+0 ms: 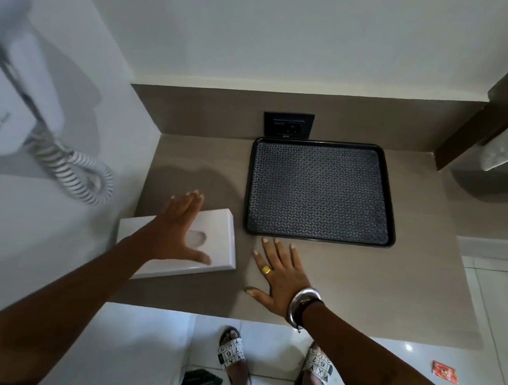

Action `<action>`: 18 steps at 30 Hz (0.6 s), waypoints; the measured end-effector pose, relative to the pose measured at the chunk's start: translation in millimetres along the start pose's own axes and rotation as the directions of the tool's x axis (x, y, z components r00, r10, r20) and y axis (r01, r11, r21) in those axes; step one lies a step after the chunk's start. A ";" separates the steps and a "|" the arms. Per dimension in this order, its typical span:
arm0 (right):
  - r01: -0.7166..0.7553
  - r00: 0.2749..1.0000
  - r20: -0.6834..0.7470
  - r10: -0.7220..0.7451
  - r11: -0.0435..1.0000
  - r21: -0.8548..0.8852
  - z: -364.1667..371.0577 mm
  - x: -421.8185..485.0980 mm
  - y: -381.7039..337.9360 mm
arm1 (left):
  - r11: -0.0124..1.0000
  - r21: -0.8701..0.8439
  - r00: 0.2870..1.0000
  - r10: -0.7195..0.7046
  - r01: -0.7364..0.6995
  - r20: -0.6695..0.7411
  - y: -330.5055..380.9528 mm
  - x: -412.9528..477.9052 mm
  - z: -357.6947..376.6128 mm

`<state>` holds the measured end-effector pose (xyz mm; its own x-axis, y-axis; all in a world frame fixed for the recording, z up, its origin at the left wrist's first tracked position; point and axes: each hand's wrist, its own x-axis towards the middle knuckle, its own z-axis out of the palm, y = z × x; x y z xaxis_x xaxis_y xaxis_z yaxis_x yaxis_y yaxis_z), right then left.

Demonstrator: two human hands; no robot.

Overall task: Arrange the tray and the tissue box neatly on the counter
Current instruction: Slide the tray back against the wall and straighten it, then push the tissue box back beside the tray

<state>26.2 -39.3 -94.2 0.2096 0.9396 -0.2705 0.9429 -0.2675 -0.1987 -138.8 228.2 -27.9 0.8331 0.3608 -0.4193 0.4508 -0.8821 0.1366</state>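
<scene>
At the far left, well away from the tray (321,189), a white dryer (13,101) hangs on the wall, its coiled cord (74,172) looping down beside the counter's left end. Next comes the box (179,244), white and flat, lying on the counter (362,280) to the left of the tray and a little nearer you, turned at a slant so that its edges do not run with the tray's edges; a narrow strip of bare counter lies between the two. Your left hand (177,234) is over the box with fingers spread wide, thumb reaching toward the box's near right corner and fingertips past its far edge; whether the palm presses on the lid or hovers just above it cannot be told. It grips nothing. Just right of the box, in front of the tray's near left corner, your right hand (279,275) lies flat on the counter, fingers fanned and pointing toward the tray, fingertips close to its near rim but apart from it. It holds nothing; a gold ring (266,269) sits on one finger and bangles (304,302) circle the wrist. The tray itself, black with a woven-patterned floor, lies square to the back wall, its far rim right below a dark socket (288,125). Down on the tiled floor, below the tray's right side, lies a small red wrapper (445,372).
</scene>
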 end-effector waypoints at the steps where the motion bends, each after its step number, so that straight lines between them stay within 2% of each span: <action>1: 0.002 1.000 0.008 -0.002 1.000 -0.008 -0.4 3.6 -2.0 | 0.999 0.039 0.999 0.002 -0.003 0.035 -11.6 -8.3 5.3; 4: 0.009 1.000 0.026 -0.008 0.999 -0.031 -2.1 9.8 -5.4 | 0.997 0.077 0.995 -0.017 0.009 0.099 -33.6 -22.3 18.4; 8: 0.019 0.999 0.036 -0.017 0.998 -0.055 -1.8 11.1 -6.0 | 0.999 0.025 0.993 -0.047 0.044 0.109 -38.4 -21.1 25.5; 14: 0.025 0.998 0.066 -0.020 0.997 -0.074 -1.9 11.3 -5.8 | 0.998 -0.013 0.998 -0.068 0.067 -0.005 -35.6 -19.4 27.6; 18: 0.035 0.997 0.074 -0.029 0.997 -0.071 -0.3 11.9 -6.0 | 0.968 -0.130 0.971 -0.225 0.213 -0.080 -29.9 -10.0 17.9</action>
<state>23.1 -26.5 -95.9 0.1621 0.9288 -0.3332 0.9656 -0.2189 -0.1403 -166.4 245.6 -43.8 0.7334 0.5730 -0.3657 0.6559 -0.7379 0.1590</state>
